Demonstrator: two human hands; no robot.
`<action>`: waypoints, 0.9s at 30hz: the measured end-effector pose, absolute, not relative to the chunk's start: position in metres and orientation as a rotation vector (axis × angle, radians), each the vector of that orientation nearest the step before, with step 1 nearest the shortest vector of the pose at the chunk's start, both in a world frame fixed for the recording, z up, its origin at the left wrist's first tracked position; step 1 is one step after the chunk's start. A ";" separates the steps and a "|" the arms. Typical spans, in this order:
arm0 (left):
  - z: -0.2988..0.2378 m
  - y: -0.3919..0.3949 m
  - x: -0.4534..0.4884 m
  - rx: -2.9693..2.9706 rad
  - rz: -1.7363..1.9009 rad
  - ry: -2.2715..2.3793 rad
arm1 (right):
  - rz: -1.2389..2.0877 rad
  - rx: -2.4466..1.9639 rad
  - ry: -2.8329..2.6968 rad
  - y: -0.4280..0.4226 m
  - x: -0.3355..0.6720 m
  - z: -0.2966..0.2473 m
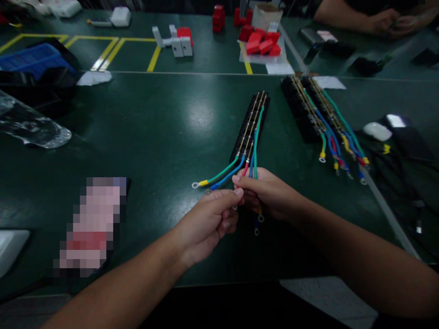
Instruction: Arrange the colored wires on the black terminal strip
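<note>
A black strip with brass-coloured bars (249,125) lies on the green table, its wired end toward me. Green, blue and red wires with ring terminals come out of it. My right hand (265,189) is closed around the red wire (245,170), with a blue and a green wire running under its fingers. Two ring terminals (259,224) hang below that hand. My left hand (209,228) pinches at the red wire's end, touching the right fingers; a ring edge shows under its thumb. A green wire (222,170) and a blue wire (228,175) spread left, loose.
Two more wired black strips (308,109) lie at the right. A phone-like pixelated object (94,219) is at the left, with a blue tray (34,59) behind it. Red parts (262,43) and grey parts (180,45) sit farther back. Another person's hands (394,23) are at top right.
</note>
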State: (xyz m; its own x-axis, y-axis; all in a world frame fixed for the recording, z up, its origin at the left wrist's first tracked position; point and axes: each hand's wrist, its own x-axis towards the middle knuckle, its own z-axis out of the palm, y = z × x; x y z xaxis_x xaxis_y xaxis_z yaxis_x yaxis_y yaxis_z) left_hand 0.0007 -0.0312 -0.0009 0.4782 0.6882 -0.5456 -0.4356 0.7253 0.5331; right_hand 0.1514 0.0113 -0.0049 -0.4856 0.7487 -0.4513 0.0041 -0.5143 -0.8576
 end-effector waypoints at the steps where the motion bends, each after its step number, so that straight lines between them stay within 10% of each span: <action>1: -0.001 -0.031 0.001 0.337 0.701 0.806 | 2.046 -1.197 -1.162 0.011 0.152 -0.006; 27: 0.000 -0.028 -0.001 0.245 0.717 0.792 | 2.147 -1.115 -0.999 0.013 0.153 -0.005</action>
State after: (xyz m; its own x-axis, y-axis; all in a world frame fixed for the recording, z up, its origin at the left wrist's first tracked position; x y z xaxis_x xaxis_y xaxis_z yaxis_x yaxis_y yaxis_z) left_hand -0.0007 -0.0282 -0.0001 0.4843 0.6696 -0.5631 -0.4940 0.7405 0.4558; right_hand 0.1530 0.0132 -0.0049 -0.5270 0.7141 -0.4607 -0.1074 -0.5937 -0.7975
